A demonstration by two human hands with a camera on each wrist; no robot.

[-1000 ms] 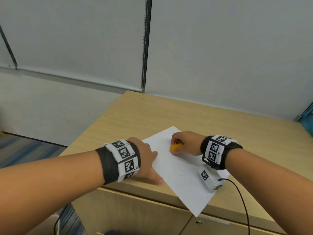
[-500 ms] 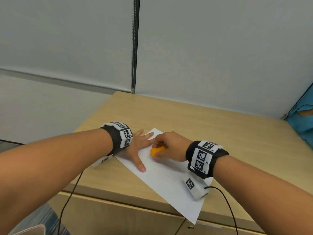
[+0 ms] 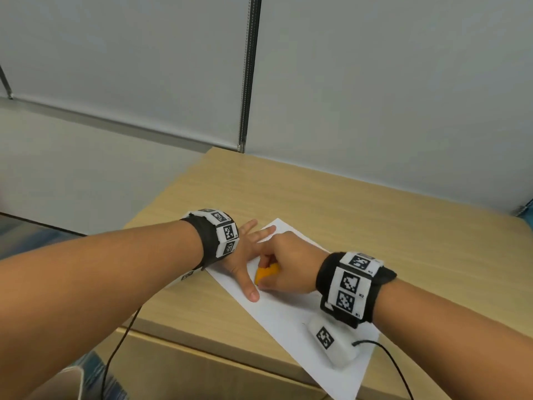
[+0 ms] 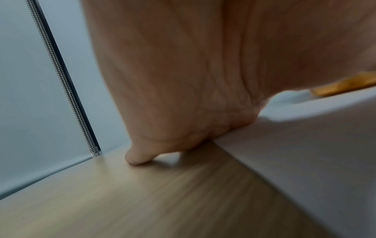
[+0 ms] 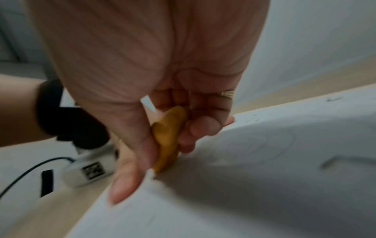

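Note:
A white sheet of paper (image 3: 291, 310) lies at an angle on the wooden tabletop (image 3: 360, 223), one corner over the front edge. My left hand (image 3: 248, 255) lies flat with spread fingers, pressing the sheet's left part; its thumb (image 3: 250, 290) points toward me. My right hand (image 3: 285, 272) pinches a small orange eraser (image 3: 266, 273) and holds its edge against the paper beside the left thumb. The right wrist view shows the orange eraser (image 5: 168, 140) between thumb and fingers, touching the paper (image 5: 264, 177), which bears faint pencil marks. In the left wrist view the eraser (image 4: 343, 83) shows at the right edge.
A white tagged camera box (image 3: 331, 342) with a black cable (image 3: 395, 368) hangs under my right wrist, over the paper. Another cable (image 3: 115, 350) drops from the left wrist past the table's front edge. A grey wall (image 3: 375, 82) with a metal strip (image 3: 249, 73) stands behind the table.
My left hand went from the sheet's near edge to lie flat on its left part. The right hand drew the eraser toward me along the paper. The head view shifted.

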